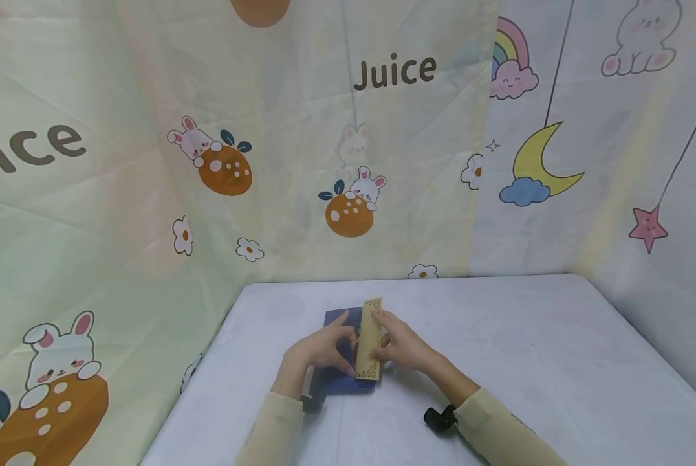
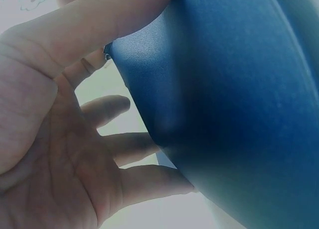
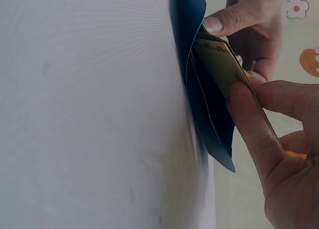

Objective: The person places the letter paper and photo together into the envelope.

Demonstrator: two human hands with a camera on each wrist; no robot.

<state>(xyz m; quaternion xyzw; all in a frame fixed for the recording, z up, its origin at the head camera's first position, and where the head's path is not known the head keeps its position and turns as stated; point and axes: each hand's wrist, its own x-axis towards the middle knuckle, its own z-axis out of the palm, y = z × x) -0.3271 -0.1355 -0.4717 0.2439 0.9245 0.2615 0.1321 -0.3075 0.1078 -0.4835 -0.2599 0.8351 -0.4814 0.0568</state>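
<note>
A dark blue booklet (image 1: 348,386) lies on the white table, its cover bowed up in the right wrist view. My left hand (image 1: 323,346) grips the booklet's left part; in the left wrist view the thumb lies on the blue surface (image 2: 224,89) with fingers at its edge. With thumb and fingers, my right hand (image 1: 406,343) pinches a long gold strip (image 1: 368,356) with patterned ends. The strip stands lengthwise over the booklet's right side. In the right wrist view, the strip (image 3: 214,57) is against the opened blue cover (image 3: 197,104), and the left thumb touches near its far end.
White cloth covers the table (image 1: 499,343). Printed curtains (image 1: 301,129) hang behind it and at both sides. A small black object (image 1: 439,419) is at the right sleeve's cuff, and a dark grey one (image 1: 313,402) at the left wrist.
</note>
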